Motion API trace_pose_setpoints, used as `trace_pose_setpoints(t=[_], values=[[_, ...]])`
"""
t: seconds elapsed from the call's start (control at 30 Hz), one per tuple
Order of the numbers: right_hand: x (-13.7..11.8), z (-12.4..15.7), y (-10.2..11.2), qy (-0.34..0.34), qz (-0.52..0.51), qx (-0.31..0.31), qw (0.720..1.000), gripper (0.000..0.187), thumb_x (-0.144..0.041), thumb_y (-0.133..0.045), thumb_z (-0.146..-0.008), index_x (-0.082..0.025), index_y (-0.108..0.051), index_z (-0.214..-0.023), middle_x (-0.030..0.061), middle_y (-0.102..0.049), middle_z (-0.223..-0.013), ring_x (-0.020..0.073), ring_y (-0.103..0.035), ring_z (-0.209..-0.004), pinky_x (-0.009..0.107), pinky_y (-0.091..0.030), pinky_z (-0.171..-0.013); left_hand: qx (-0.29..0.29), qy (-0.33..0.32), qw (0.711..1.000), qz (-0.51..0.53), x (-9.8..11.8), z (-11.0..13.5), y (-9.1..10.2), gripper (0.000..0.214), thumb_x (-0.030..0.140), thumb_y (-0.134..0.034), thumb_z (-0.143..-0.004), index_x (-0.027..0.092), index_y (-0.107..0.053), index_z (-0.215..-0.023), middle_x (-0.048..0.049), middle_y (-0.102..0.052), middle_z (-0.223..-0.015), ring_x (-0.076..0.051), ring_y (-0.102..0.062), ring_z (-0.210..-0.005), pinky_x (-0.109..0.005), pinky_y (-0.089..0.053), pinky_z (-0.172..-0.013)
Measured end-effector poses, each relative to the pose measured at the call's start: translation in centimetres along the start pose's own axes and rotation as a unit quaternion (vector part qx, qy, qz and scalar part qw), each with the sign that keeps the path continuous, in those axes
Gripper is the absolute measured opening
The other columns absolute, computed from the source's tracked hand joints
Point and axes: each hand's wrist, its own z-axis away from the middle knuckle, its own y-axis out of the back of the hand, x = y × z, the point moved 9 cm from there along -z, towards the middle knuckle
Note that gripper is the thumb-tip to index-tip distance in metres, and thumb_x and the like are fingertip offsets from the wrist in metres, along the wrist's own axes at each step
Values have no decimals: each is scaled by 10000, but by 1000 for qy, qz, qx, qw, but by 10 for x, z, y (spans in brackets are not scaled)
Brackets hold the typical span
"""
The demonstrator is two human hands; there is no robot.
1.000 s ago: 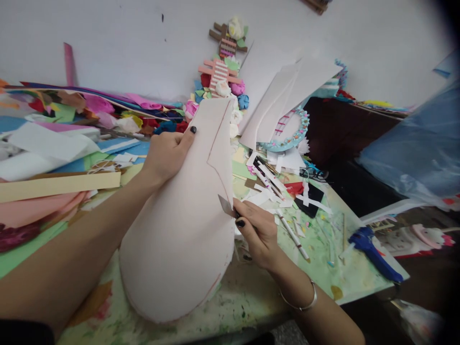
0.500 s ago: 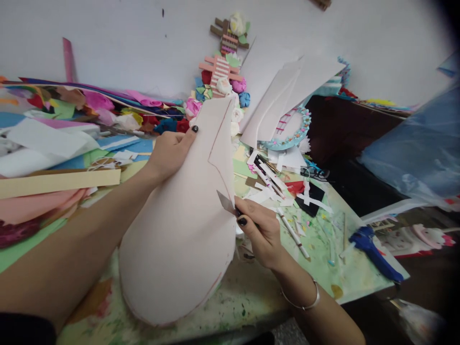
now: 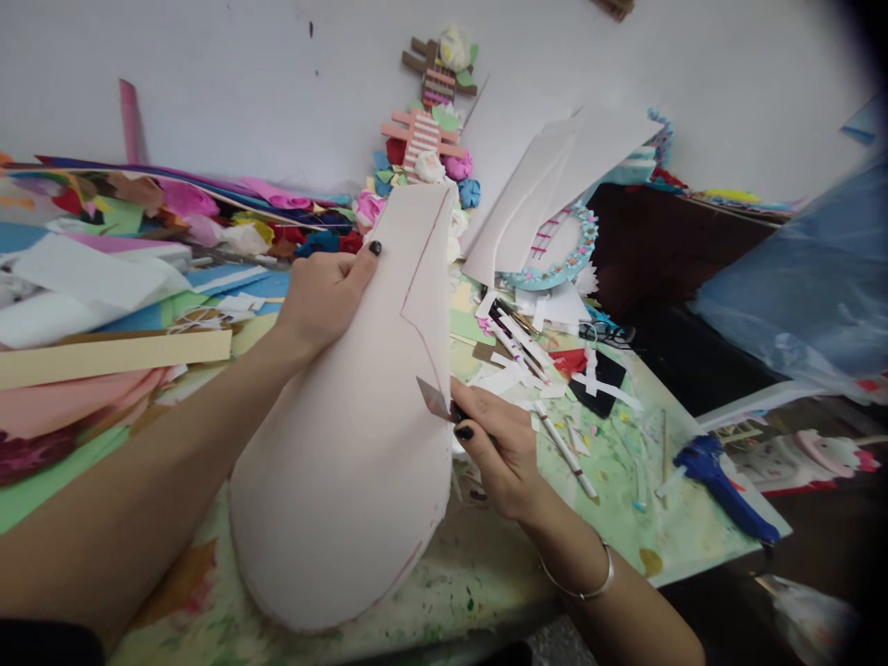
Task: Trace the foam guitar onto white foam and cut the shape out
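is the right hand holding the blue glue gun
No, the right hand holds a craft knife, while the blue glue gun lies on the table.

The pinkish-white board [image 3: 339,462] bears a reddish-brown line [image 3: 403,315].

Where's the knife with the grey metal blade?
In the head view, the knife is just below the middle, in the right hand, its blade at the right edge of the large white curved sheet.

There are two hands: one left hand [image 3: 329,301] and one right hand [image 3: 500,453]. There is one knife [image 3: 433,399], one held sheet [image 3: 347,462], one bracelet [image 3: 584,595], one blue glue gun [image 3: 725,488] and one worktop [image 3: 496,583].
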Motion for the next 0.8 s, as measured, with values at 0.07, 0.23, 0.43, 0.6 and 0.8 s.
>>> trace_pose_setpoints(t=[0.07, 0.23, 0.43, 0.6, 0.8], values=[[0, 0, 0, -2, -9, 4, 1000, 429, -241, -441, -933, -260, -503, -1358, 54, -668, -849, 168, -603, -787, 322, -508, -740, 4, -12, 1000, -12, 3, 0, 2, 509, 472, -385, -885, 186, -282, -477, 34, -244, -448, -92, -244, -458, -304, -164, -506], [2, 0, 1, -8, -7, 8, 1000, 423, -242, -440, -933, -258, -514, -1349, 41, -633, -769, 156, -564, -703, 318, -508, -728, 4, -17, 1000, -20, 5, 1, 2, 525, 499, -365, -894, 184, -286, -482, 32, -256, -444, -93, -256, -450, -302, -162, -503], [1, 0, 2, -5, -10, 13, 1000, 398, -266, -439, -935, -252, -545, -1319, 36, -633, -760, 148, -562, -676, 308, -515, -715, 8, -28, 999, -20, 8, 1, 4, 521, 498, -371, -892, 186, -275, -486, 33, -243, -443, -92, -252, -446, -301, -159, -502], [1, -2, 0, -12, -26, 1, 1000, 397, -261, -434, -938, -253, -544, -1320, 42, -648, -805, 151, -559, -683, 308, -506, -714, 0, -37, 999, -25, 10, 1, 2, 513, 483, -364, -898, 184, -275, -491, 35, -241, -452, -90, -246, -450, -300, -161, -512], [2, 0, 0, -10, -35, 3, 999, 414, -237, -447, -931, -264, -526, -1337, 43, -646, -843, 150, -545, -704, 316, -501, -736, -2, -26, 999, -28, 9, 2, 1, 528, 503, -360, -895, 184, -281, -483, 34, -253, -436, -93, -260, -440, -301, -166, -509]])
